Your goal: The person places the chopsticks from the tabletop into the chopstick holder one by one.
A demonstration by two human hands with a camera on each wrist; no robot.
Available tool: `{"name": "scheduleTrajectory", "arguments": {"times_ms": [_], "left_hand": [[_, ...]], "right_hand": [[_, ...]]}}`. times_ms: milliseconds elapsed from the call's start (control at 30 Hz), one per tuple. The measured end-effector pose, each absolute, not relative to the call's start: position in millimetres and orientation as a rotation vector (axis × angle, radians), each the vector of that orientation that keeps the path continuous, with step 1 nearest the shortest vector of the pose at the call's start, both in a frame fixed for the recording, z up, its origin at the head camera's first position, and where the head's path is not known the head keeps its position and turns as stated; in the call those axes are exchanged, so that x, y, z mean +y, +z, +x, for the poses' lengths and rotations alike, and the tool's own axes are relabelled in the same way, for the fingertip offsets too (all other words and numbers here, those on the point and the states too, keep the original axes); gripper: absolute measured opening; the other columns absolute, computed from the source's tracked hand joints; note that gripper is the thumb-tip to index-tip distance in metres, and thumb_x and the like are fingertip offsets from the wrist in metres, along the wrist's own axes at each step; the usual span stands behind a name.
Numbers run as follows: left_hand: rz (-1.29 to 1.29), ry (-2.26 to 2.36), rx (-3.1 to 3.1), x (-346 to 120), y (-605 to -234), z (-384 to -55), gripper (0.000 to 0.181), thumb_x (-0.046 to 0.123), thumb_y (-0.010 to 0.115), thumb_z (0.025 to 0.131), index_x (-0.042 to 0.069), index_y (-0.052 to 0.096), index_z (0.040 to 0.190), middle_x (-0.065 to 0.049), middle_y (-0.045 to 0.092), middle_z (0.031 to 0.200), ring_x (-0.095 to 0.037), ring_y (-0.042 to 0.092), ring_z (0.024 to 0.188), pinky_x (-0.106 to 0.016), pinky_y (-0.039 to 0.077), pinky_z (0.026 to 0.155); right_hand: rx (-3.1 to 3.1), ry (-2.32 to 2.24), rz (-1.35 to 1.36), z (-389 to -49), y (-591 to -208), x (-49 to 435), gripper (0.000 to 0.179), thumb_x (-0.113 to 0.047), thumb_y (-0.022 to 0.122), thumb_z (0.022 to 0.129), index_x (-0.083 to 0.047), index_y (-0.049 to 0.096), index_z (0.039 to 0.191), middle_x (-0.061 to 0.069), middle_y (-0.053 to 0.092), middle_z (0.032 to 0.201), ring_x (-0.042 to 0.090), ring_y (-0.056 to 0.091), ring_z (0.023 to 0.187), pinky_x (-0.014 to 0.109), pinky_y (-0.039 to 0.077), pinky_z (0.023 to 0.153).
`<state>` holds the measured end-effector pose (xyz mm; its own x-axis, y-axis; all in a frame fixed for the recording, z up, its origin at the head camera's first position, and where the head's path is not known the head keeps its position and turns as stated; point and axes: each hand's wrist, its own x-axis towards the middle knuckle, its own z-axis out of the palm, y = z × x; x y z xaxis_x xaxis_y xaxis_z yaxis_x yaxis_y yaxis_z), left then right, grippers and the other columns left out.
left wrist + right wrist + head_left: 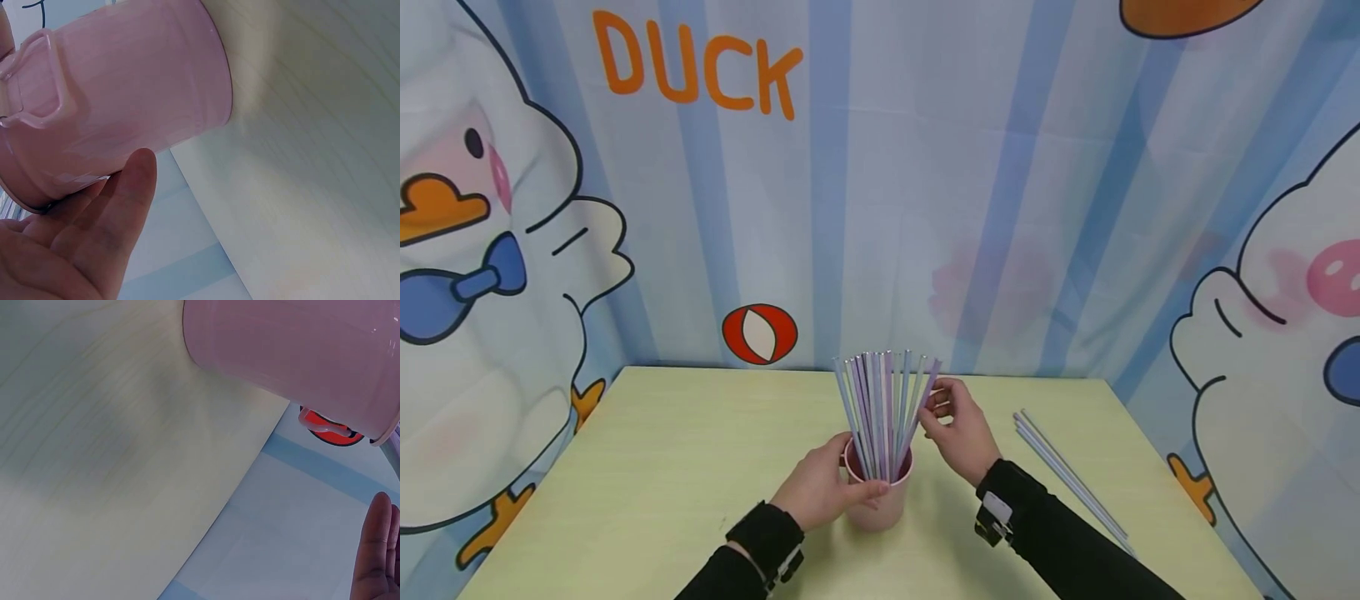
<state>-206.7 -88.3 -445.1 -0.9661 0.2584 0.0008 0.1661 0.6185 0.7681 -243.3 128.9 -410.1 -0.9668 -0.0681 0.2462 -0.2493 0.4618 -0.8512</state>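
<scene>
A pink bucket [878, 512] with small looped handles stands upright on the table, holding a bunch of long, thin straws [880, 408] in translucent purple and blue. My left hand [826, 485] grips the bucket near its rim, thumb across the front and fingers around the far left side. In the left wrist view those fingers lie against the bucket's wall [131, 87]. At the bunch's right edge, my right hand [961, 429] pinches a purple straw [930, 382] near its upper part; its lower end is in the bucket. The right wrist view shows only part of that hand.
Several more straws [1071, 475] lie on the pale wooden table [700, 467], to the right of my right forearm. Behind the table hangs a blue striped curtain [895, 183] with duck drawings. A black band with a camera sits on each wrist.
</scene>
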Motion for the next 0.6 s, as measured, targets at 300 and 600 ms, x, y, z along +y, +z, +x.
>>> {"name": "scheduleTrajectory", "arguments": {"times_ms": [300,600], "left_hand": [[0.335,1.272,2.728,-88.4,-447.8,-206.6,0.098,0.064,0.075,0.068,0.009,0.045,0.143,-0.011,0.059,0.133,-0.029,0.057,0.114,-0.058,0.046,0.098],[0.359,1.285,2.717,-89.2,-447.3,-206.9,0.097,0.063,0.075,0.068,0.009,0.044,0.143,-0.010,0.059,0.134,-0.028,0.057,0.115,-0.057,0.045,0.099]], "right_hand": [[-2.515,1.515,0.288,-244.1,-416.3,159.8,0.037,-0.019,0.063,0.096,-0.003,0.049,0.127,0.013,0.058,0.101,0.025,0.061,0.088,0.041,0.060,0.073],[-2.663,1.060,0.321,-254.7,-439.7,225.3,0.027,-0.012,0.059,0.097,0.000,0.057,0.121,0.012,0.059,0.102,0.025,0.058,0.092,0.043,0.051,0.080]]}}
